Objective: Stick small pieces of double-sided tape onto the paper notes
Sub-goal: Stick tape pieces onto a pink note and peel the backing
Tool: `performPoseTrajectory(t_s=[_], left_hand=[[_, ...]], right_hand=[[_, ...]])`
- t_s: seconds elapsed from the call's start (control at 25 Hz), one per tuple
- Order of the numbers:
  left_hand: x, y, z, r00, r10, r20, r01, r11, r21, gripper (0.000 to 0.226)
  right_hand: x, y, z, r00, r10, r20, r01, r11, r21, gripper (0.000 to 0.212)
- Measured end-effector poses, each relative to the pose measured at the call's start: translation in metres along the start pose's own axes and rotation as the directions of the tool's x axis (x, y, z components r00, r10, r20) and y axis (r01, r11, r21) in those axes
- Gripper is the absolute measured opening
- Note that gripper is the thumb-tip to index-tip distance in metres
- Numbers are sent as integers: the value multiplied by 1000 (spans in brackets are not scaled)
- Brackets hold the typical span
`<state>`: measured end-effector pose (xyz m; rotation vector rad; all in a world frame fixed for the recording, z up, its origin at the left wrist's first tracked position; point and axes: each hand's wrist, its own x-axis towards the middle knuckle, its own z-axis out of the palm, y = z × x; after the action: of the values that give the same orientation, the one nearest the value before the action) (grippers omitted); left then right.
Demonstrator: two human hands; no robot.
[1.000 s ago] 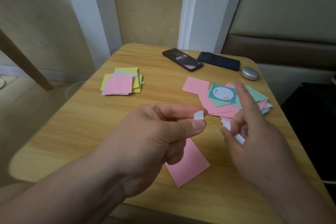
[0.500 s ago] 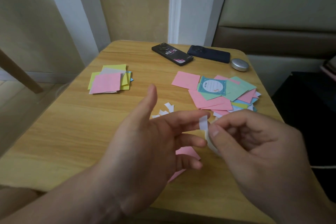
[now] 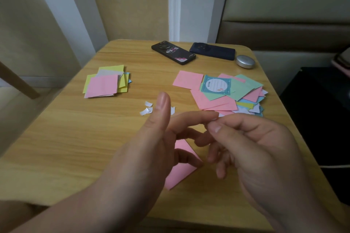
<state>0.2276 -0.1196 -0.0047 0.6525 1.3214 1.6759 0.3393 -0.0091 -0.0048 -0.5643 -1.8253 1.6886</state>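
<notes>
Two bare hands, left hand (image 3: pixel 144 149) and right hand (image 3: pixel 257 155). Bare wrists and bare forearms right down to the lower edge. Short nails, trimmed close to the fingertips, seen best on the right thumb (image 3: pixel 215 128). Apparently unpainted, though hard to judge in the dim light. Faint creases across the knuckles and finger joints. Soft blur over the left forearm (image 3: pixel 56 213), finer detail lost there.

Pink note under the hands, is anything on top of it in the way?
Nothing visible lies on the pink note. The left hand and right hand hover above, hiding part of it. White scraps lie apart, farther back.
</notes>
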Motion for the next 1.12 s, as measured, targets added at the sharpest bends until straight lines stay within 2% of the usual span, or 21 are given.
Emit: performPoseTrajectory(t_s=[0.28, 0.52, 0.68, 1.12], left_hand=[[-4, -3, 0, 991, 128, 23, -130, 987, 97, 77], [-4, 0, 1, 988, 148, 44, -151, 983, 106, 78], [-3, 1, 3, 986, 159, 58, -164, 980, 109, 78], [-1, -2, 3, 984, 165, 62, -172, 977, 126, 79]], right_hand=[[-1, 4, 3, 995, -80, -62, 82, 996, 30, 16], [-1, 6, 4, 992, -116, -41, 120, 988, 99, 16], [1, 5, 4, 995, -103, -4, 101, 974, 204, 16], [1, 5, 4, 999, -48, -4, 47, 963, 266, 20]])
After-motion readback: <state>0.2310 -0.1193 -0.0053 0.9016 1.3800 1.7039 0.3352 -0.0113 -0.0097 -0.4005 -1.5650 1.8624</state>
